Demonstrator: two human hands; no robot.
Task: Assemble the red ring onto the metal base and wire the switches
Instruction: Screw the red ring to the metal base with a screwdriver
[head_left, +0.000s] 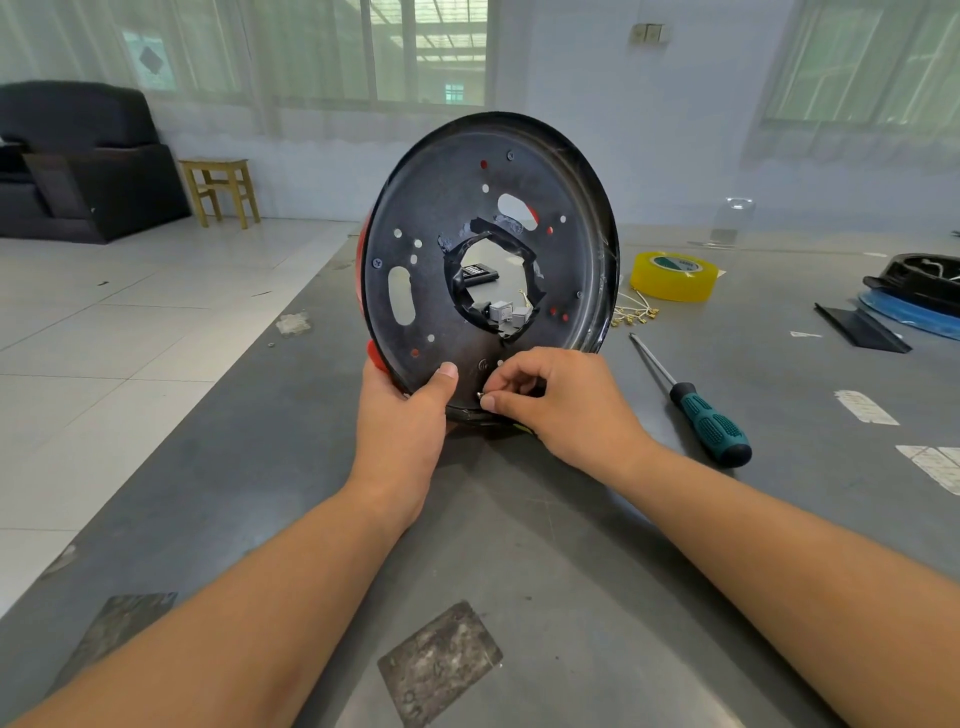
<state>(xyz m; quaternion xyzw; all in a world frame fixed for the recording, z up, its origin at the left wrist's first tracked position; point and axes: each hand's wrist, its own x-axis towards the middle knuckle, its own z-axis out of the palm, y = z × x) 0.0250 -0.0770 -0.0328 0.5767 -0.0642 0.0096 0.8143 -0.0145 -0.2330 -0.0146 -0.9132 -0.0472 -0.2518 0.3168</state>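
Metal base (467, 249) upright; left hand (402, 410) grips its rim, right hand (561, 402) fingers pinch a screw (480, 396).

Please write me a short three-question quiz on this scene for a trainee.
1. True or false: the screwdriver is in the person's right hand.
2. Which hand steadies the metal base upright? A) left B) right
3. What small part does the right hand pinch at the base's lower edge?

Key: 1. False, it lies on the table. 2. A, the left hand. 3. A screw.
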